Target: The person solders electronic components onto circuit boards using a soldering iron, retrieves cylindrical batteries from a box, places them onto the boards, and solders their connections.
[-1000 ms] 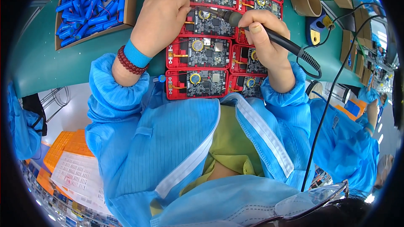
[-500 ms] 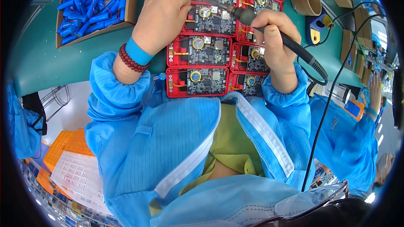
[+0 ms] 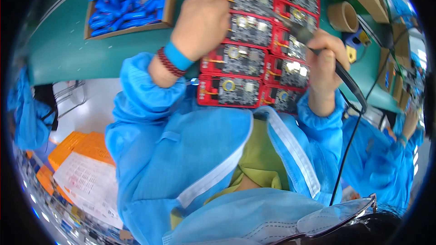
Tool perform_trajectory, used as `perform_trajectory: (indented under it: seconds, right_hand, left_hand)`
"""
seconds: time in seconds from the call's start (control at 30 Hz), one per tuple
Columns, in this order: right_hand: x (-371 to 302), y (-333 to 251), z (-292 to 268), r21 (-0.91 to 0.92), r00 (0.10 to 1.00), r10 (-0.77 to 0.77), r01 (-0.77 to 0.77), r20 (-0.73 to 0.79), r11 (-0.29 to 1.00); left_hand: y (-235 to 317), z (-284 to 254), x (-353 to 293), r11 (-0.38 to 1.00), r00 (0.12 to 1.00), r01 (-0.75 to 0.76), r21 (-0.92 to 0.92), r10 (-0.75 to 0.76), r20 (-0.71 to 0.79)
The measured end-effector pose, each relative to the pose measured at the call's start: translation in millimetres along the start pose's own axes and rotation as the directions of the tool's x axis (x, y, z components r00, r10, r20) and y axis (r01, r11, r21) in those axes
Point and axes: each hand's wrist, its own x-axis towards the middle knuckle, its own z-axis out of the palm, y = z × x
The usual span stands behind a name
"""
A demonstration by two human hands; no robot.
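Observation:
My right hand grips a soldering iron by its black handle. The iron's tip end points left over the boards and is smeared by motion. My left hand is closed at the left edge of the red cases, fingers curled downward; whatever they hold is hidden. Two columns of open red plastic cases lie on the bench under and between my hands. Each case holds a dark circuit board with a round coin-shaped part.
At the left, a cardboard box holds many blue cylindrical cells. A brown cardboard ring and a blue-and-yellow stand sit at the right. The iron's cable hangs there. Beyond it, another person's blue sleeve shows.
The whole scene has shifted rightward in the picture as the view turned. The iron has tipped somewhat away from my left hand; my grip on it stays the same.

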Motion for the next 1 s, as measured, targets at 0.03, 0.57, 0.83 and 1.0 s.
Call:
perform_trajectory:
  seconds: [0.03, 0.57, 0.83, 1.0]
  right_hand:
    - [-1.7, -2.3, 0.7, -0.014, 0.999, -0.027, 0.027, -0.038, 1.000]
    - [-1.5, -7.8, -8.1, 0.055, 0.994, -0.112, 0.113, -0.009, 0.992]
    - [-6.1, -10.8, -11.4, 0.069, 0.990, -0.134, 0.136, -0.033, 0.988]
    - [-9.3, -13.5, -9.0, 0.023, 0.994, -0.091, 0.093, -0.064, 0.995]
  left_hand:
    - [3.6, -3.2, -1.8, 1.000, 1.000, 0.017, 0.018, -0.017, -0.009]
    - [-104.5, -118.2, -22.0, 0.929, 0.929, -0.039, 0.368, -0.102, 0.355]
    - [-99.3, -119.5, -10.8, 0.923, 0.956, -0.142, 0.359, 0.034, 0.291]
    - [-34.2, -112.8, -23.7, 0.586, 0.934, 0.346, -0.733, -0.286, 0.212]
